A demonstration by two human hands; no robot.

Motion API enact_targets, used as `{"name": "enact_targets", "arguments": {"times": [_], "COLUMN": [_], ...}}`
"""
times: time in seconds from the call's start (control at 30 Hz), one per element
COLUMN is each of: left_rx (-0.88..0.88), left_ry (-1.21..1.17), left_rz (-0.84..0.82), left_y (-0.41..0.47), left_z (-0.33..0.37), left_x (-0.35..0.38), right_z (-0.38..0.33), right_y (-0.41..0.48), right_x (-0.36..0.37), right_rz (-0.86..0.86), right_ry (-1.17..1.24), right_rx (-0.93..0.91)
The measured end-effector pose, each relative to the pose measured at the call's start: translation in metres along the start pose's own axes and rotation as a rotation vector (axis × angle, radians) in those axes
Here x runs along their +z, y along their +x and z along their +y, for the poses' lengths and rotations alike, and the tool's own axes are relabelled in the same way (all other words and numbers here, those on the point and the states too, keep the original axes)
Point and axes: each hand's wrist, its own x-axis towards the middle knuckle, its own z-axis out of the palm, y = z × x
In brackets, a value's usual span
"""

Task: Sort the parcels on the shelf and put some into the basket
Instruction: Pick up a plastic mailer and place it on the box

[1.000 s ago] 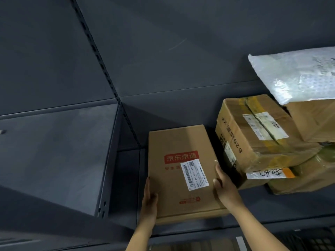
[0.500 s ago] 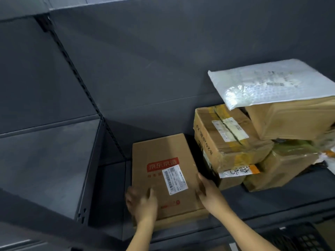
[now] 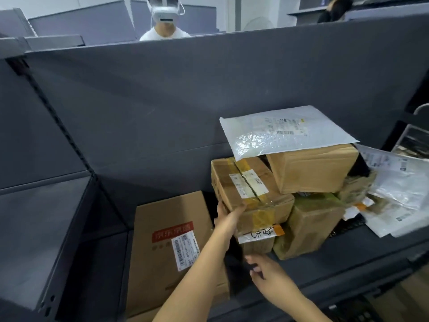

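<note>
Brown flat carton (image 3: 160, 214), bearing a red logo and a barcode label, lies on the grey shelf (image 3: 352, 254) just left of the taped carton (image 3: 232, 177). Right hand (image 3: 271, 275), below the taped carton: fingers loosely extended, holding nothing, tips at the foot of a small carton (image 3: 256, 247) that carries the taped carton. Left hand (image 3: 228, 217): thumb on top and fingers on the side face, gripping the taped carton's near left corner. Right of it stand a green-taped carton (image 3: 308, 224) and, above, a plain carton (image 3: 313, 170) capped by a white bubble mailer (image 3: 278, 133). Further right lie loose plastic mailers (image 3: 399, 189). Behind rises the back panel (image 3: 185, 101); beyond it, a person (image 3: 164, 31) wearing a headset.
</note>
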Motion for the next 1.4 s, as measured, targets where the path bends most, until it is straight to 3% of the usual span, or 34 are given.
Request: {"name": "enact_targets", "arguments": {"times": [0.33, 0.43, 0.57, 0.73, 0.9, 1.13, 1.17, 1.3, 1.4], "left_rx": [0.054, 0.103, 0.284, 0.289, 0.296, 0.571, 0.612, 0.665, 0.623], "left_ry": [-0.062, -0.131, -0.437, -0.363, -0.358, -0.416, -0.427, -0.379, -0.229], "left_rz": [-0.001, -0.005, 0.001, -0.173, -0.162, -0.281, -0.298, -0.303, -0.369], "left_y": [-0.005, -0.005, -0.013, -0.027, -0.029, -0.042, -0.045, -0.059, -0.075], "left_z": [0.001, 0.006, 0.058, 0.139, 0.147, 0.132, 0.130, 0.124, 0.122], "left_x": [-0.008, -0.011, -0.020, -0.007, 0.008, -0.043, -0.056, -0.119, -0.169], "right_z": [-0.002, 0.000, 0.007, 0.008, -0.003, -0.058, -0.067, -0.092, -0.100], "right_y": [0.007, 0.005, -0.002, -0.010, -0.016, -0.031, -0.034, -0.038, -0.038], "right_x": [-0.008, -0.017, -0.039, -0.050, -0.052, -0.086, -0.093, -0.129, -0.150], "right_rz": [-0.038, 0.020, 0.155, 0.225, 0.237, 0.234, 0.222, 0.115, -0.008], "right_ry": [0.064, 0.118, 0.137, 0.114, 0.204, 0.588, 0.695, 1.488, 1.725], "right_rx": [-0.001, -0.003, -0.012, -0.020, -0.031, -0.112, -0.156, -0.257, -0.263]}}
